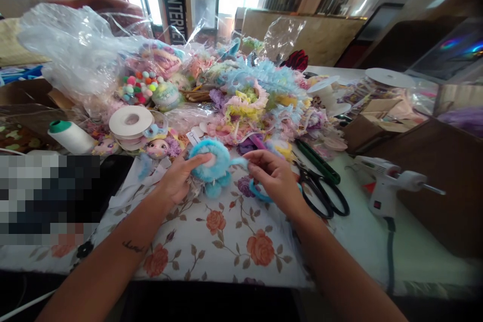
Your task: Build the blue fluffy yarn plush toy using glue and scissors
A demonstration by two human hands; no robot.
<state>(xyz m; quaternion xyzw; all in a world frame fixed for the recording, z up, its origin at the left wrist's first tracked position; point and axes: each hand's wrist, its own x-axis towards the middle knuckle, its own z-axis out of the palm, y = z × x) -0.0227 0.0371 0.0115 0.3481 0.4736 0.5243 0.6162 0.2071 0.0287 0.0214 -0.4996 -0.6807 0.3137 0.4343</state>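
My left hand (180, 177) grips a fluffy blue plush ornament (212, 165) just above the floral tablecloth (211, 241), thumb pressed on its pale pink centre. My right hand (274, 177) is closed on the blue fuzzy strand (238, 162) that runs off the ornament's right side. A blue ring-shaped piece (259, 195) shows under the right palm. A small purple flower (246, 186) lies on the cloth between my hands.
Black scissors (320, 192) and a green-handled tool (317, 161) lie right of my right hand. A white glue gun (388, 183) stands farther right. Behind are a pile of pastel ruffled trims (256, 100), plastic bags (75, 50), a ribbon spool (131, 122), a thread cone (71, 137).
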